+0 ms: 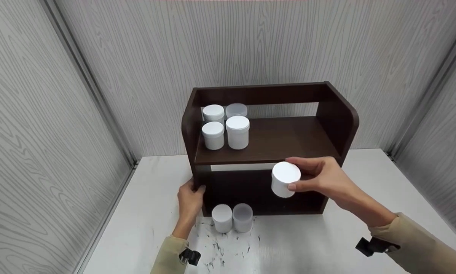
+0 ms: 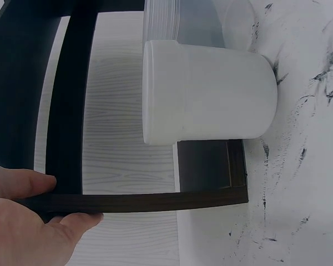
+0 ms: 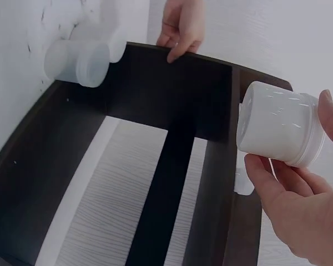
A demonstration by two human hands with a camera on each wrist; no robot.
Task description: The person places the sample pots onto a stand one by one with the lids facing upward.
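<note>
White jar [image 1: 285, 180] in the right hand [image 1: 327, 180], left hand [image 1: 190, 199] on the shelf [image 1: 289, 135]

So, shelf's middle = centre of the clock, head view. The white jar's at 5 o'clock, in front of the lower bay, lid up, pinched between the right hand's thumb and fingers. Can't tell if it's touching the shelf. Left hand's at 8 o'clock, thumb and fingers gripping the edge of the side panel.

Up at 10 o'clock there's a cluster on the upper board: three lidded whites [image 1: 213, 137] plus a frosted jar [image 1: 236, 109] tucked in at the back. Down at 7 o'clock, a plain jar [image 1: 222, 220] and a clear jar [image 1: 243, 220] stand side by side on the table [image 1: 136, 213], dark smudges [image 1: 218, 247] around them. Beige sleeves [image 1: 418, 239] on both arms, btw.
</note>
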